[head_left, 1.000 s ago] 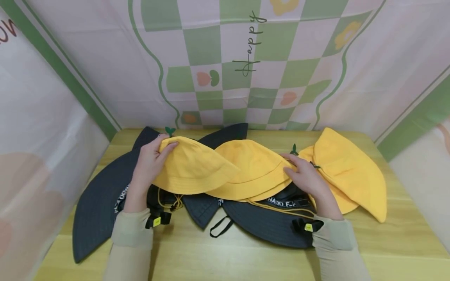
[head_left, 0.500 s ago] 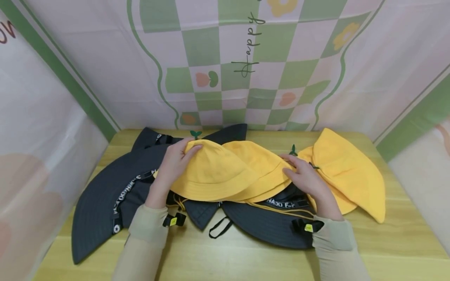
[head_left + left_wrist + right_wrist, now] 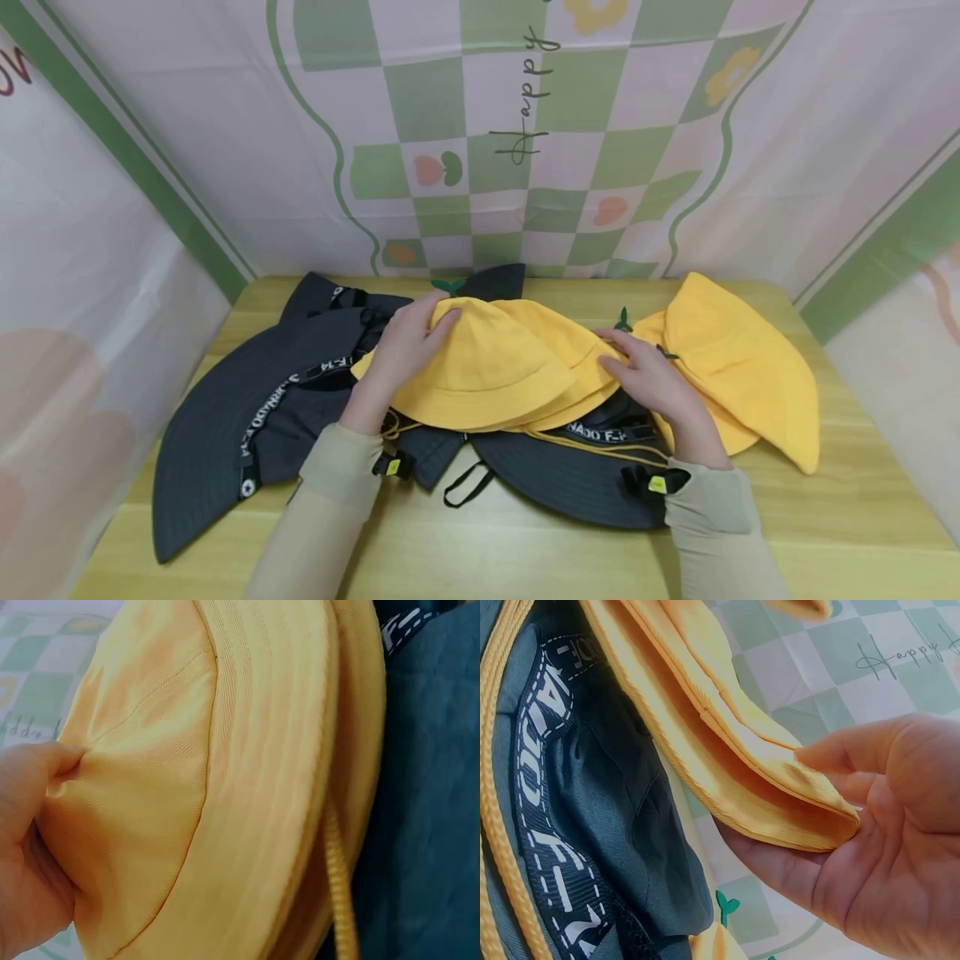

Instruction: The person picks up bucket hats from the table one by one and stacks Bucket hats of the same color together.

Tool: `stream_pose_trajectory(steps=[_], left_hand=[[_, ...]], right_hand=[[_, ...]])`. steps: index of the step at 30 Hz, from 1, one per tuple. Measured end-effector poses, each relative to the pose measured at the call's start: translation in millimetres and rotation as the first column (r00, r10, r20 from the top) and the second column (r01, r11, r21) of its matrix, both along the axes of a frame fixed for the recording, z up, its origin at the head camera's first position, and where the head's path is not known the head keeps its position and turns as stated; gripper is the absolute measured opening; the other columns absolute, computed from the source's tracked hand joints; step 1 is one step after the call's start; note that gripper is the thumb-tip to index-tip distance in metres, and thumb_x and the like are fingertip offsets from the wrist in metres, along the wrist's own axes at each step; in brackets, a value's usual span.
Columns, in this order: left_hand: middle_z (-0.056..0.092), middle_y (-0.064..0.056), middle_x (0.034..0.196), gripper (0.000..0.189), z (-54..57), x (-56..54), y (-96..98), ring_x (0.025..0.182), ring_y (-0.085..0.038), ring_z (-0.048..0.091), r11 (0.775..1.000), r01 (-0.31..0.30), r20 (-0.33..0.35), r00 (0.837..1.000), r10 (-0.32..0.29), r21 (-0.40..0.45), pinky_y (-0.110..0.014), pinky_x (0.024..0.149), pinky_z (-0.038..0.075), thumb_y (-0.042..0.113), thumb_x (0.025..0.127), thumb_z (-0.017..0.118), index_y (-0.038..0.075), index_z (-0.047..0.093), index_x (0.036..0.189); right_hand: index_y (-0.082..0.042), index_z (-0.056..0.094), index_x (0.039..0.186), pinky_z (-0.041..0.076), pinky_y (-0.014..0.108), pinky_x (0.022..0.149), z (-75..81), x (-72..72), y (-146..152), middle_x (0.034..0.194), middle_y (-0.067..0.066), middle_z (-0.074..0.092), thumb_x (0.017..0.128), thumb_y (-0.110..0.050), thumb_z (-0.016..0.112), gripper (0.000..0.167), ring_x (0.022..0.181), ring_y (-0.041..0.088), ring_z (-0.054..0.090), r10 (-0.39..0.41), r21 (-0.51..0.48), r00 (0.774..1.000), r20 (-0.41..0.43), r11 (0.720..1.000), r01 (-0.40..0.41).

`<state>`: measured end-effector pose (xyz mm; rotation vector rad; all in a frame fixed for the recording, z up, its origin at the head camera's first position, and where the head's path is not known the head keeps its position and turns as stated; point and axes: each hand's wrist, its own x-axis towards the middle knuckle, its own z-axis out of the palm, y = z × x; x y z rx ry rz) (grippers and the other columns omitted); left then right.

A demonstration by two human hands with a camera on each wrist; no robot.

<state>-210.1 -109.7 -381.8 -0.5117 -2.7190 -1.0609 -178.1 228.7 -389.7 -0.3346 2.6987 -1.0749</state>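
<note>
We see two hands busy with yellow hats over a table (image 3: 562, 562). The left hand (image 3: 402, 343) pinches the top of the front yellow hat (image 3: 487, 367). Its thumb is on our side of the cloth, and the cloth crinkles there. A little green sprout (image 3: 448, 287) pokes up just past those fingers. The front yellow hat leans over the back yellow hat (image 3: 588, 346) and hides a big part of it.

The right hand (image 3: 651, 373) pinches the right end of the back yellow hat. In the right wrist view we see the thumb on one side of the folded edge and the fingers on the other. Another green sprout (image 3: 623, 319) stands just past that hand.

Under these two hats we see a dark hat (image 3: 570, 492), with white letters on its band and yellow strings (image 3: 600, 450) lying across it. A small black loop (image 3: 468, 485) lies on the table in front. On the left there is a big dark hat (image 3: 198, 433) with white letters too. On the right, a folded yellow hat (image 3: 750, 358) lies over more yellow cloth.

Behind everything hangs a cloth wall (image 3: 427, 100) with green and white squares, flowers and the word "Happy" turned sideways.
</note>
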Motion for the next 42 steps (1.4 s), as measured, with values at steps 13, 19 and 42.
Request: stream_pose_trajectory(steps=[13,19,42], left_hand=[[0.071,-0.009,0.118,0.036,-5.6,-5.2,30.8,0.096,-0.027,0.07,0.997,-0.031,0.019,0.999,0.032,-0.077,-0.044,0.079,0.056,0.039,0.105,0.05,0.012,0.063,0.127],[0.07,-0.009,0.12,0.038,-7.7,-4.6,38.5,0.099,-0.028,0.069,0.999,-0.044,0.045,0.998,0.045,-0.03,-0.044,0.081,0.056,0.038,0.105,0.05,0.012,0.061,0.13],[0.054,-0.01,0.147,0.068,-6.9,7.8,-2.2,0.129,-0.03,0.057,0.991,0.103,0.314,0.947,-0.072,-0.085,-0.047,0.106,0.047,0.052,0.097,0.06,0.017,0.04,0.151]], right_hand=[[-0.002,0.039,0.136,0.045,0.055,0.097,-1.2,1.7,1.1,0.147,0.026,0.04,0.106,-0.041,0.046,0.05,0.13,0.043,0.046,0.015,-0.107,1.0,0.022,0.994,-0.012],[-0.007,0.054,0.126,0.039,0.031,0.055,-0.1,2.4,-0.2,0.127,0.019,0.057,0.102,-0.041,0.056,0.041,0.057,0.015,0.037,0.027,-0.025,1.0,-0.007,0.999,-0.028],[-0.001,0.066,0.112,0.045,0.037,0.074,-6.2,0.1,-0.5,0.11,0.021,0.069,0.098,-0.024,0.066,0.027,0.078,0.025,0.056,-0.005,0.071,0.975,-0.221,0.997,0.021]])
